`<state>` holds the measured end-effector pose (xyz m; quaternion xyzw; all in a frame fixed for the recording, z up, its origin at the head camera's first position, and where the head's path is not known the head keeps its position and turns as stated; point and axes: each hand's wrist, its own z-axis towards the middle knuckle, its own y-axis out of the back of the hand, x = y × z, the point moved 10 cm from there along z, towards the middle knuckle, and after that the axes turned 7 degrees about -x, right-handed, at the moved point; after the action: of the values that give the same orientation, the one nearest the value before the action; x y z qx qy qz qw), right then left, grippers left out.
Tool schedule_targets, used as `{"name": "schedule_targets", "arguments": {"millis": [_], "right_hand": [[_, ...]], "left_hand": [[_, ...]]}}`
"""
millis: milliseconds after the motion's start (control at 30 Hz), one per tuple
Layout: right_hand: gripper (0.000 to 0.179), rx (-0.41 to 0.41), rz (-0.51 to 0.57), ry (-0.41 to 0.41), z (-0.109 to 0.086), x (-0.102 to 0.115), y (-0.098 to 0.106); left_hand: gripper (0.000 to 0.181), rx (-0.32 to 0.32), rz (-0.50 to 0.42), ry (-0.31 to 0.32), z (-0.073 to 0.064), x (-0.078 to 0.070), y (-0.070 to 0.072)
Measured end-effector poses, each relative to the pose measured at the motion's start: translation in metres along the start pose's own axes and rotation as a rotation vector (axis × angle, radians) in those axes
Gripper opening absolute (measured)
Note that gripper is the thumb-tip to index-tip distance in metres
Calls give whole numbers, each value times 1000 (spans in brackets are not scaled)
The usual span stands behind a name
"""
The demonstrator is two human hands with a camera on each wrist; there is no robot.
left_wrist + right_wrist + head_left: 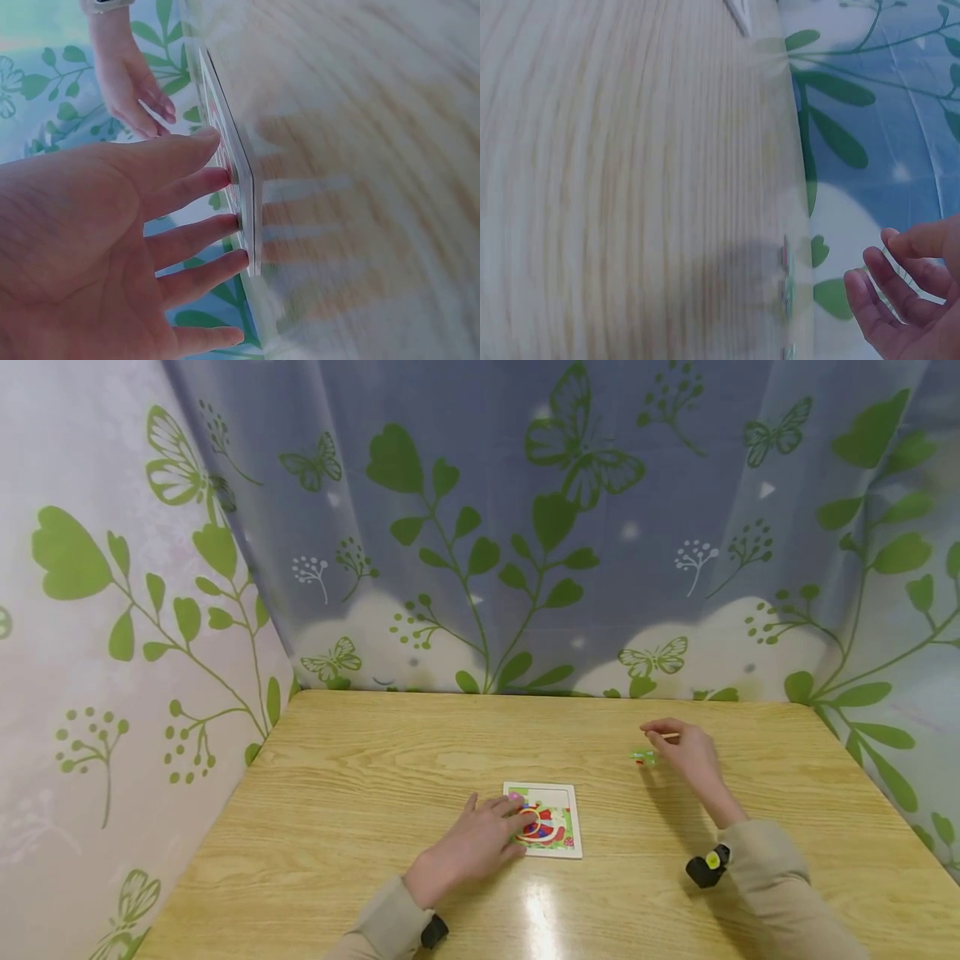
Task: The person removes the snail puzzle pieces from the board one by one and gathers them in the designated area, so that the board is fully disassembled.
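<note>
A small white-framed picture puzzle (578, 827) lies flat on the wooden table, with red, green and yellow artwork and a bare white strip near its top. My left hand (476, 842) rests on its left side, fingers spread and nearly straight; the left wrist view shows the fingertips at the edge of the puzzle (246, 176). Farther right, my right hand (688, 758) hovers over the table with loosely bent fingers. Nothing shows between the fingers of the right hand (911, 296) in the right wrist view. Green puzzle pieces (643, 757) with a touch of red lie close to its fingertips.
The wooden table (360, 777) meets a blue curtain (480, 527) with green leaves and butterflies along its back edge. A pale printed curtain (97, 652) hangs at the left. Black wrist devices sit at both cuffs, the right one (705, 870) beside the sleeve.
</note>
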<state>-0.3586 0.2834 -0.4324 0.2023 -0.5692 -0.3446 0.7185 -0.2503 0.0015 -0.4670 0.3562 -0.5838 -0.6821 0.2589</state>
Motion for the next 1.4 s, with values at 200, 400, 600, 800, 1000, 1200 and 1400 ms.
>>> {"name": "schedule_targets", "arguments": {"millis": [200, 400, 600, 800, 1000, 1200, 1400], "right_hand": [[28, 24, 102, 35, -5, 18, -9], [28, 52, 170, 45, -11, 37, -22], [28, 84, 203, 52, -16, 53, -40], [26, 108, 231, 83, -22, 69, -54], [24, 141, 264, 114, -29, 82, -70], [25, 203, 245, 143, -38, 93, -87], [23, 267, 208, 193, -46, 105, -105]], "left_hand": [[47, -19, -33, -3, 0, 1, 0], [47, -21, -45, -9, 0, 1, -1], [47, -17, -62, -2, 0, 4, -2], [45, -30, -64, -1, 1, 5, -1], [48, -16, -59, -20, -2, -1, 3], [51, 36, -32, -61, -11, -14, 1], [54, 51, -29, -66, -17, -21, -5]]}}
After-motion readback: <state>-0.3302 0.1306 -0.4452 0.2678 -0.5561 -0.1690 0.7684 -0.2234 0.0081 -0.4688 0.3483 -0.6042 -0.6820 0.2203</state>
